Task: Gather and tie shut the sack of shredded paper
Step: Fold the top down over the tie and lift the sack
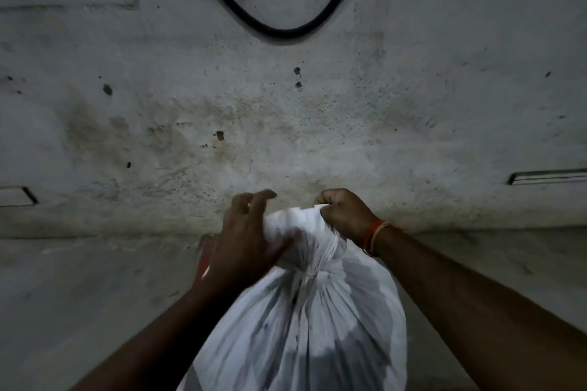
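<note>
- Gripping the sack neck from its right, the right hand has fingers curled tight.
- Left hand touches the neck from its left, fingers loosely spread.

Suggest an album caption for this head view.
Both hands, left and right, bunch the white sack's gathered neck.

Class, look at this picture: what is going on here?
A person is closing a white sack. Its top is already bunched into a neck. The right hand grips the loose cloth above the neck, and the left hand presses against that cloth from the other side. Whether a knot is tied cannot be told.
</note>
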The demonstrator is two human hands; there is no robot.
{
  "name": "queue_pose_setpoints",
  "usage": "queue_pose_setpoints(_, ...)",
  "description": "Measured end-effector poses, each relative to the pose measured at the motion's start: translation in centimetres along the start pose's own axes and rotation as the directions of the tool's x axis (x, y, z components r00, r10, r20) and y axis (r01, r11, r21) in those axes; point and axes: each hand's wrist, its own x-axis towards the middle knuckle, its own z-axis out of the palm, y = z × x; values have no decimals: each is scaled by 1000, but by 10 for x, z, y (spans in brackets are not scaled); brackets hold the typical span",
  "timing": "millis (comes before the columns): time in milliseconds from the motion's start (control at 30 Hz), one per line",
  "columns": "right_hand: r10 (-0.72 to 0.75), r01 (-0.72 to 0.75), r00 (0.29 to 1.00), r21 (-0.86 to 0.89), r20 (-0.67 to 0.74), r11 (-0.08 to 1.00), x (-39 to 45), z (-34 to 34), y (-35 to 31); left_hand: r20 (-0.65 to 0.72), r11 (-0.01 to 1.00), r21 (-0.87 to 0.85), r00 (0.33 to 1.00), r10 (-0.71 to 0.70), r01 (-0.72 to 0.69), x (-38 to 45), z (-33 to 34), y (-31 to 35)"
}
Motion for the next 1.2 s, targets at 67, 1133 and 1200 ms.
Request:
queue_pose_setpoints(67,52,-58,998,151,43,987,2,8,7,184,996,70,982,50,-64,-14,7,3)
queue_pose_setpoints(1133,187,-183,982,296,12,938,-15,47,106,400,938,-79,873,-279,336,-6,81,-43)
queue_pose_setpoints(1200,230,-211,973,373,-5,903,-12,51,113,457,842,-217,814,-360,494,0,83,-44)
